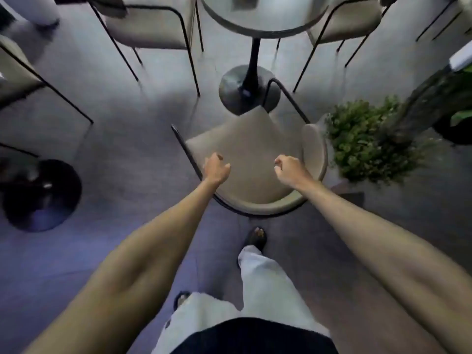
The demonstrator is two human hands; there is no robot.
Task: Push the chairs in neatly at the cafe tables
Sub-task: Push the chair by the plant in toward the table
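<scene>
The chair (251, 154) stood pulled out from the round tabletop (263, 19), its seat angled toward the table base (245, 88), a plant (362, 139) just beside it. Both hands hovered over the seat, left hand (216, 167) and right hand (290, 168), fingers loosely curled, gripping nothing.

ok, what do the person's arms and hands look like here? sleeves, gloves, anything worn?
Both arms are bare right up to the bottom edge of the picture: no sleeves in view. The left hand and right hand have no gloves, and no watch, band or ring shows, though the image is slightly blurred. Lower down the person wears light trousers and dark sandals.
</scene>
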